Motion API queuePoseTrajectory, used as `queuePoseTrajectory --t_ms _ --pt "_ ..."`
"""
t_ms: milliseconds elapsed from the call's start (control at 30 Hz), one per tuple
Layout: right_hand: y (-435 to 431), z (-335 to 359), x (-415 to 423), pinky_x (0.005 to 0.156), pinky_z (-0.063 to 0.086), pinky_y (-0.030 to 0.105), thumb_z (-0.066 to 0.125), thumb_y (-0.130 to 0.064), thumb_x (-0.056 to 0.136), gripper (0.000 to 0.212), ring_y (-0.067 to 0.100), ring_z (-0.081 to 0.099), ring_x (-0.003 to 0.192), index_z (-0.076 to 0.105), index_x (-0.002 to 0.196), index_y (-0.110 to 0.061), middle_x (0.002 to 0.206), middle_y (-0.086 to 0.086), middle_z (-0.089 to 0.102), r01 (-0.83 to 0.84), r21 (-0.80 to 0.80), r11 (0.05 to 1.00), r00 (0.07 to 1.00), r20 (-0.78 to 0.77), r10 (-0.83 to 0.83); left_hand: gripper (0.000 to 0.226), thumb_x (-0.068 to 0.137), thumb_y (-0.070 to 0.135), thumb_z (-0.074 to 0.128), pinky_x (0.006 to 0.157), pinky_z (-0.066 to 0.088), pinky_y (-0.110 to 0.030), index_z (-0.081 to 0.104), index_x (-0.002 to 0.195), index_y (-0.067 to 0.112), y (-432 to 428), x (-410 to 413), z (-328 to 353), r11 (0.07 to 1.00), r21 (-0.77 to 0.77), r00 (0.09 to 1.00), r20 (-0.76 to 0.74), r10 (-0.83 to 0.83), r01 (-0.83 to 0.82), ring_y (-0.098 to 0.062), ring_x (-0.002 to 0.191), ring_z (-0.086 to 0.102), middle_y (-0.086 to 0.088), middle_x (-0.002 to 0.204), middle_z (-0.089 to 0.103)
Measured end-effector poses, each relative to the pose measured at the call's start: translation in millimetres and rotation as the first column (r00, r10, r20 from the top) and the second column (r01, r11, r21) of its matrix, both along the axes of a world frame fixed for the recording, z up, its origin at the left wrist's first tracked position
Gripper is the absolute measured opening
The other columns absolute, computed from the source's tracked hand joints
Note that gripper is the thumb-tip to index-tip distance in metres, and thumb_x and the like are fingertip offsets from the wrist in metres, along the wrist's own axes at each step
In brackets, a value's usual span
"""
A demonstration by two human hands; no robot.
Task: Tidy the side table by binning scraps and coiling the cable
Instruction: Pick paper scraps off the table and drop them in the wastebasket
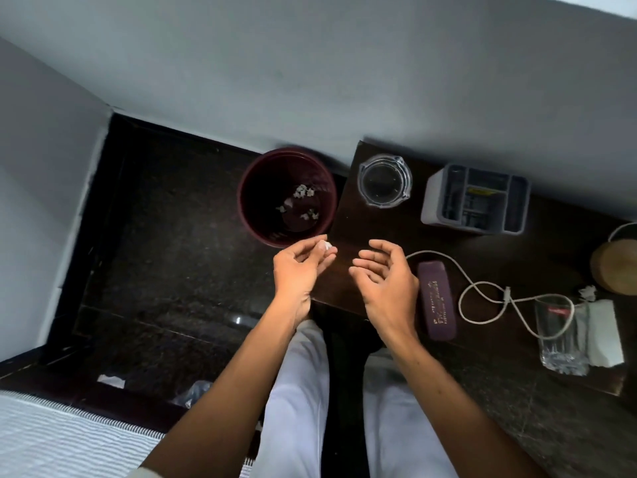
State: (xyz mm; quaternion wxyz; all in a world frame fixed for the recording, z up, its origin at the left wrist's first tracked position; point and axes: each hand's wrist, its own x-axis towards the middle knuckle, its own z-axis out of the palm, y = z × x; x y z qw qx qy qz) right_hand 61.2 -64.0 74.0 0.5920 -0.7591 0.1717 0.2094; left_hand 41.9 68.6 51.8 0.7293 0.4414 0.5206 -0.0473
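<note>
My left hand [300,267] pinches a small white paper scrap [326,247] just beside the near rim of the dark maroon bin [249,215], which stands on the floor left of the side table [358,222] and holds several white scraps. To its right, over the table's left end, my right hand [386,274] hovers open and holds nothing. A white cable [482,291] lies in loose loops across the table, running behind a drinking glass [560,336]. Another white scrap [588,292] rests near the cable at the right.
On the table stand a glass ashtray [384,181], a grey organiser box [475,198], a purple case [437,301], a wooden lid [615,270] and a folded white napkin [605,332]. Litter [111,381] lies on the dark floor by a striped bed edge [51,439].
</note>
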Motion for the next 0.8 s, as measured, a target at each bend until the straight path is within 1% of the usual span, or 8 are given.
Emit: queuePoseTrajectory --t_ms 67,167,267,333,500,633,733,800 --pt "7.2 -3.0 1.1 0.078 0.060 0.022 0.076 0.005 0.081 0.043 0.013 0.074 0.089 0.060 0.112 -0.020 0.100 0.004 0.070 -0.010 -0.010 1.000 1.000 -0.002 0.010 0.015 0.094 -0.001 0.067 0.080 0.062 -0.021 0.073 0.108 0.002 15.0 5.8 -3.1 0.999 0.004 0.999 0.002 0.034 -0.034 -0.013 0.084 0.077 -0.013 0.093 0.077" --pt "15.9 -8.5 1.2 0.076 0.059 0.020 0.078 0.003 0.080 0.046 0.006 0.073 0.085 0.061 0.106 -0.031 0.097 -0.002 0.071 -0.021 -0.030 0.999 1.000 0.003 0.021 0.019 0.093 -0.003 0.068 0.080 0.062 -0.021 0.072 0.111 -0.005 37.3 15.6 -9.3 0.998 0.046 0.999 -0.002 0.040 -0.040 -0.012 0.080 0.077 -0.014 0.092 0.076" --pt "22.3 -11.0 0.5 0.073 0.056 0.015 0.080 0.001 0.079 0.049 0.002 0.072 0.084 0.060 0.102 -0.038 0.096 -0.005 0.071 -0.031 -0.053 0.998 1.000 0.004 0.031 0.013 0.093 -0.004 0.068 0.075 0.062 -0.019 0.072 0.105 -0.004 57.1 27.6 -15.1 0.996 0.066 0.998 -0.024 0.053 -0.052 -0.011 0.075 0.077 -0.013 0.089 0.075" --pt "26.2 -13.2 -0.1 0.073 0.056 0.015 0.080 -0.001 0.079 0.046 0.003 0.072 0.085 0.061 0.104 -0.035 0.096 -0.004 0.071 -0.029 -0.058 0.998 1.000 -0.007 0.029 0.011 0.093 -0.005 0.067 0.074 0.062 -0.019 0.071 0.104 -0.003 68.9 35.6 -19.6 0.995 0.078 0.997 -0.046 0.068 -0.064 -0.014 0.078 0.076 -0.014 0.091 0.074" --pt "34.8 -14.3 -2.0 0.072 0.057 0.015 0.080 -0.003 0.080 0.042 0.002 0.071 0.084 0.063 0.111 -0.025 0.096 -0.004 0.071 -0.038 -0.067 0.997 0.998 -0.046 0.035 0.024 0.096 -0.004 0.064 0.077 0.063 -0.021 0.066 0.119 -0.003 87.9 55.2 -29.9 0.990 0.113 0.992 -0.079 0.094 -0.085 -0.016 0.084 0.073 -0.012 0.094 0.072" --pt "37.9 -13.6 -4.7 0.070 0.055 0.013 0.079 -0.002 0.080 0.040 0.001 0.070 0.081 0.064 0.109 -0.025 0.095 -0.003 0.071 -0.043 -0.060 0.997 0.997 -0.067 0.039 0.033 0.096 0.001 0.066 0.090 0.062 -0.031 0.062 0.129 0.002 95.9 65.7 -36.4 0.983 0.172 0.987 -0.129 0.095 -0.072 -0.024 0.100 0.075 -0.011 0.103 0.071" --pt "36.5 -13.8 -5.1 0.070 0.056 0.014 0.079 -0.003 0.080 0.038 0.002 0.071 0.082 0.065 0.109 -0.023 0.094 -0.004 0.071 -0.050 -0.064 0.997 0.997 -0.069 0.046 0.029 0.098 0.002 0.064 0.090 0.062 -0.030 0.063 0.126 0.001 100.0 64.5 -37.4 0.981 0.184 0.985 -0.146 0.087 -0.059 -0.024 0.101 0.075 -0.011 0.102 0.070" --pt "35.1 -13.5 -4.0 0.070 0.056 0.013 0.079 -0.003 0.081 0.035 0.001 0.070 0.082 0.066 0.108 -0.021 0.094 -0.004 0.072 -0.052 -0.072 0.996 0.997 -0.063 0.048 0.023 0.099 0.001 0.062 0.090 0.061 -0.029 0.064 0.122 0.000 99.3 60.3 -34.8 0.983 0.177 0.986 -0.151 0.068 -0.041 -0.022 0.101 0.074 -0.013 0.106 0.070"
